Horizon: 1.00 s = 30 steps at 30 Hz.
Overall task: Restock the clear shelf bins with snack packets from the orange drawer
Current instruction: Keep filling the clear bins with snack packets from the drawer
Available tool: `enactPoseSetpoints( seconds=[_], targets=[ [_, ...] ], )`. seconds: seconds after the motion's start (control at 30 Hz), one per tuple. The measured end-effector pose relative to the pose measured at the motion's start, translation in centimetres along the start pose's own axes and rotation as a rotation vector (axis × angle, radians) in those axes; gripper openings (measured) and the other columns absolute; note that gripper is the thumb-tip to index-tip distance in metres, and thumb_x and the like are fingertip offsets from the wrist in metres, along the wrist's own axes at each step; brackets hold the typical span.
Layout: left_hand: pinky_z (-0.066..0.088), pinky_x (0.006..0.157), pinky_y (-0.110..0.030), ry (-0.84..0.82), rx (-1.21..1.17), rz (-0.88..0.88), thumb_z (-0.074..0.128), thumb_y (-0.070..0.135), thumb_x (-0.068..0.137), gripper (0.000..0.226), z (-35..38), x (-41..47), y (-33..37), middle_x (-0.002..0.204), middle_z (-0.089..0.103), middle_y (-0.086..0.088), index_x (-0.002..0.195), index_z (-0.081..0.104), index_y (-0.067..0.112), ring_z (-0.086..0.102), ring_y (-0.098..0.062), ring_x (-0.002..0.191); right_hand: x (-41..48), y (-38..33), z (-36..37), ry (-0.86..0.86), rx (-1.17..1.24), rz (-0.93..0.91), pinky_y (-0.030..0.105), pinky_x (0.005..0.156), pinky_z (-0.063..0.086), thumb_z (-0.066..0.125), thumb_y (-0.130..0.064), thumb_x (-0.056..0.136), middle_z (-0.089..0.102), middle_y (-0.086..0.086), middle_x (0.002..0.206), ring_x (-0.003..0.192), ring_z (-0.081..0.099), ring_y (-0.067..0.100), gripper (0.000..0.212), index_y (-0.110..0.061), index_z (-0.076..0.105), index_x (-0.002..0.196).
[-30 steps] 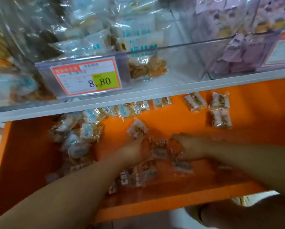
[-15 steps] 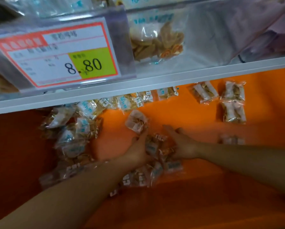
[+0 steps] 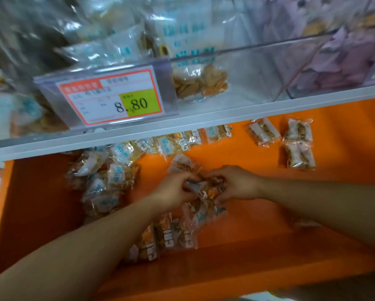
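The orange drawer (image 3: 41, 203) stands pulled out below the shelf, with clear snack packets scattered over its floor. My left hand (image 3: 173, 190) and my right hand (image 3: 236, 183) meet in the middle of the drawer, both gripping a bunch of snack packets (image 3: 206, 189) between them. More packets lie in a heap at the left (image 3: 108, 183), in front of my hands (image 3: 171, 235) and at the back right (image 3: 299, 155). Above, the clear shelf bin (image 3: 258, 70) holds similar packets, mostly on its left side.
A white shelf edge (image 3: 204, 124) overhangs the back of the drawer. A price tag reading 8.80 (image 3: 115, 98) hangs on the bin's front. A neighbouring bin at the right holds purple packets (image 3: 345, 61). The drawer's front wall (image 3: 247, 283) is close to me.
Both hands, which lay spread over the packets, have curled together and gathered a bunch between them. The view has tilted up, showing more of the bin.
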<state>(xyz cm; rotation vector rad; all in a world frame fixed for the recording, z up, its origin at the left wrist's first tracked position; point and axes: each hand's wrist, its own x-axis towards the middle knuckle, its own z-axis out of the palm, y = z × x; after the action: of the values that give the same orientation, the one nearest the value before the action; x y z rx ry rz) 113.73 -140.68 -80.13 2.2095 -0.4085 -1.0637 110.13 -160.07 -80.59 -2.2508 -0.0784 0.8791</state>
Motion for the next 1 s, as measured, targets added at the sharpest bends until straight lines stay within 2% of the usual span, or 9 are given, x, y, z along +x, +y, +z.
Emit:
enactPoseSetpoints(
  seconds=[0.17,0.33,0.4,0.5,0.63,0.73,0.8,0.9,1.0],
  targets=[
    [0.042,0.07,-0.006,0.119,0.031,0.133,0.073,0.015,0.081,0.026,-1.4,-3.3,3.2,0.099,0.061,0.013,0.099,0.06,0.029,0.058,-0.004,0.089,-4.1,-3.9,-2.3,0.13,-0.15,-0.075,0.019,0.079,0.04,0.083,-0.024,0.069,0.064,-0.004,0.121,0.099,0.054,0.005,0.067,-0.022,0.057,0.13],
    [0.04,0.073,-0.004,0.255,0.107,0.293,0.073,0.011,0.082,0.036,-2.9,-8.5,7.3,0.104,0.052,0.016,0.114,0.062,0.024,0.052,-0.002,0.084,-10.4,-7.6,-4.3,0.302,-0.25,-0.116,0.022,0.084,0.036,0.08,-0.033,0.071,0.054,0.001,0.115,0.106,0.049,0.015,0.075,-0.031,0.046,0.138],
    [0.043,0.081,-0.01,0.343,0.133,0.368,0.072,0.007,0.081,0.038,-3.5,-10.8,9.0,0.106,0.048,0.01,0.114,0.063,0.023,0.052,-0.006,0.087,-13.0,-9.2,-5.1,0.369,-0.32,-0.137,0.025,0.087,0.035,0.078,-0.036,0.073,0.048,0.002,0.112,0.107,0.046,0.016,0.077,-0.034,0.04,0.14],
    [0.046,0.087,-0.018,0.427,0.152,0.442,0.07,0.007,0.081,0.037,-4.6,-14.3,11.3,0.115,0.051,0.002,0.114,0.063,0.024,0.057,-0.01,0.089,-16.2,-12.0,-6.5,0.462,-0.367,-0.218,0.019,0.082,0.031,0.08,-0.032,0.071,0.049,0.002,0.112,0.107,0.047,0.014,0.076,-0.033,0.044,0.138],
    [0.038,0.081,-0.002,0.567,0.156,0.561,0.068,0.005,0.084,0.039,-7.4,-18.5,14.7,0.117,0.053,0.004,0.117,0.062,0.026,0.053,0.007,0.084,-19.8,-15.9,-9.4,0.621,-0.37,-0.317,0.007,0.079,0.036,0.082,-0.034,0.069,0.054,-0.01,0.113,0.103,0.048,0.004,0.074,-0.04,0.047,0.134],
    [0.037,0.086,-0.002,0.731,0.195,0.673,0.067,0.007,0.083,0.046,-10.1,-20.1,17.4,0.114,0.05,0.011,0.113,0.058,0.04,0.052,0.006,0.094,-21.0,-18.2,-11.4,0.829,-0.284,-0.396,-0.005,0.076,0.029,0.08,-0.032,0.071,0.058,-0.014,0.117,0.101,0.043,-0.007,0.067,-0.036,0.052,0.132],
    [0.036,0.09,-0.003,0.831,0.236,0.737,0.066,0.005,0.08,0.049,-11.8,-20.0,18.8,0.112,0.046,0.012,0.109,0.056,0.043,0.049,0.01,0.097,-20.9,-19.2,-12.4,0.934,-0.233,-0.445,0.004,0.081,0.033,0.078,-0.032,0.075,0.059,-0.01,0.125,0.109,0.049,-0.002,0.062,-0.036,0.053,0.131],
    [0.035,0.088,0.0,0.95,0.258,0.756,0.066,-0.001,0.08,0.044,-14.4,-18.3,20.0,0.118,0.042,0.005,0.113,0.063,0.028,0.047,0.018,0.093,-19.2,-20.4,-14.0,1.006,-0.144,-0.472,0.015,0.085,0.035,0.076,-0.032,0.077,0.059,-0.004,0.126,0.115,0.052,0.01,0.06,-0.031,0.053,0.133],
    [0.043,0.091,-0.015,1.056,0.272,0.699,0.065,-0.002,0.082,0.039,-17.2,-16.1,20.7,0.125,0.043,0.0,0.116,0.066,0.019,0.054,-0.002,0.089,-16.1,-21.6,-16.0,1.024,0.008,-0.47,0.018,0.091,0.037,0.078,-0.031,0.075,0.06,-0.004,0.128,0.116,0.053,0.01,0.06,-0.026,0.056,0.131]
  ],
)
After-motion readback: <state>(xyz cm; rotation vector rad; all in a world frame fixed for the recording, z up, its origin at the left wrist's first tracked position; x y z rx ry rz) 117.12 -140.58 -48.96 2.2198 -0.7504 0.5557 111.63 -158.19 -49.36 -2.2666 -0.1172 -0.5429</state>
